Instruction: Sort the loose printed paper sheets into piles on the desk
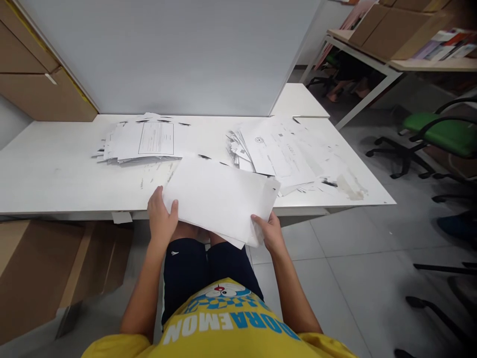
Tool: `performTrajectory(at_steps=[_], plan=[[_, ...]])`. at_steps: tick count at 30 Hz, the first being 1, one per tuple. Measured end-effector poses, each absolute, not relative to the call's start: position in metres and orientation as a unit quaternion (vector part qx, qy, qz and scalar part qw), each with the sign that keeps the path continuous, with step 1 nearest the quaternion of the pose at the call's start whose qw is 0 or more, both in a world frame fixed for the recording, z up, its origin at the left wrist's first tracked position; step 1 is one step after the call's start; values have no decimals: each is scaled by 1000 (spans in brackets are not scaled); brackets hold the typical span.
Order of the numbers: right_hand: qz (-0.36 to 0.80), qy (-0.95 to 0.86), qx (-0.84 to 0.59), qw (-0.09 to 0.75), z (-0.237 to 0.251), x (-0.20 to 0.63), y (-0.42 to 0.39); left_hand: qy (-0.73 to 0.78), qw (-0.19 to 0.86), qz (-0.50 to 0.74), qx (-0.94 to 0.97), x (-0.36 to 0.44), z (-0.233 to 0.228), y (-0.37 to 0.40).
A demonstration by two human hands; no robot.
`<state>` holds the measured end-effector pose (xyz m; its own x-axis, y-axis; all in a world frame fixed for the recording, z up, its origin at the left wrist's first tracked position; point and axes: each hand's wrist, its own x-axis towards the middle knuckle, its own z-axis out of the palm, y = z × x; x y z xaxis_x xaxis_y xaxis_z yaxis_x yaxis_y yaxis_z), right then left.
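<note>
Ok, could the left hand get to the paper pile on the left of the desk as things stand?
Probably yes, but not right now: the left hand is gripping the held sheaf of papers. Bare desk lies between it and the left pile, with nothing blocking the way.

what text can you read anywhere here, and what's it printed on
"DORAEMON", seen upside down, on the yellow shirt.
Left paper pile: boxed form, print too small to read.
Right paper pile: print and a round stamp, blurred.
Sheets held by both hands: blank side showing.
</note>
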<state>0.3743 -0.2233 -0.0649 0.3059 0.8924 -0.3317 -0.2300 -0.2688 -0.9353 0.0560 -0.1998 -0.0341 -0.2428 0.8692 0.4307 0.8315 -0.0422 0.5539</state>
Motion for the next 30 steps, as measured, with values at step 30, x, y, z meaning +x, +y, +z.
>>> performTrajectory(at_steps=[30], plan=[[484,-274,-592,583,-63,370,-220,714,201,346,574,70,-15,-199]])
